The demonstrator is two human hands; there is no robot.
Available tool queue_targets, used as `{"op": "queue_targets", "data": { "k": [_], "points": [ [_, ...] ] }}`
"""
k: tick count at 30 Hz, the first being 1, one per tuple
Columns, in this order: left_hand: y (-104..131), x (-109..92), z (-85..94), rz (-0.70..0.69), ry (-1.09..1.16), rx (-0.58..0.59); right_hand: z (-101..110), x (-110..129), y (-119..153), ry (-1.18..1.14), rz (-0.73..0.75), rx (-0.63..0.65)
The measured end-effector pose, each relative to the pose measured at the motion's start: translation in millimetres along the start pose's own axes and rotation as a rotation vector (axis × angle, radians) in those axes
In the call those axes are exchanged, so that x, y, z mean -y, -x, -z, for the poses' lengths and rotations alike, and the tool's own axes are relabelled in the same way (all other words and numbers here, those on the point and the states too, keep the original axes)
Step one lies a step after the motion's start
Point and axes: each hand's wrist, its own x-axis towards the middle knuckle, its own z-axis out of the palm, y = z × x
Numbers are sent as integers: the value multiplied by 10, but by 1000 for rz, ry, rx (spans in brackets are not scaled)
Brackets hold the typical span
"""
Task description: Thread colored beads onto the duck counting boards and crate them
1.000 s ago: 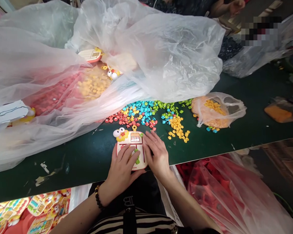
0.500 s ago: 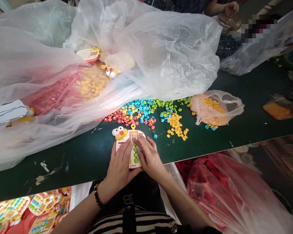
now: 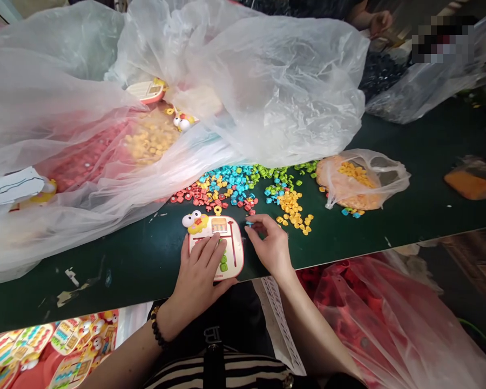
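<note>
My left hand [image 3: 204,266] holds a cream toy board [image 3: 238,232] with red edges on the table, fingers across its face and thumb along its lower edge. A big-eyed yellow duck head [image 3: 197,221] tops the board. Green buttons [image 3: 223,263] sit in one slot, partly under my fingers; the long slot at the right is bare. Just right of the board, my right hand [image 3: 271,243] pinches a small blue button [image 3: 249,223] between thumb and fingertips. Beyond lie loose red buttons [image 3: 196,195], blue buttons [image 3: 235,177], green buttons [image 3: 281,175] and yellow buttons [image 3: 294,209].
A large clear plastic bag [image 3: 291,92] covers the table's far side, with toy parts under it. A small bag [image 3: 348,183] of yellow pieces stands at the right. Finished-looking toys [image 3: 71,335] fill a box at lower left. Another person's hand [image 3: 380,22] shows at the back.
My right hand has left the board's face, moved right and taken a blue button from the table. My left hand stays on the board.
</note>
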Motion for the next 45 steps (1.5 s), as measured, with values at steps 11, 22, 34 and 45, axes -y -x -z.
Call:
{"op": "queue_targets", "data": {
  "k": [11,22,34,45],
  "points": [
    [13,25,-40,-23,-3,-44,-205,125,-136,11,254,100],
    [12,29,-33,-14,-2,-49,-143,48,66,302,523,127],
    [41,36,-15,14,-5,-28,-73,95,65,342,405,207],
    [50,35,-3,7,6,-29,11,166,108,304,430,303]
  ]
}}
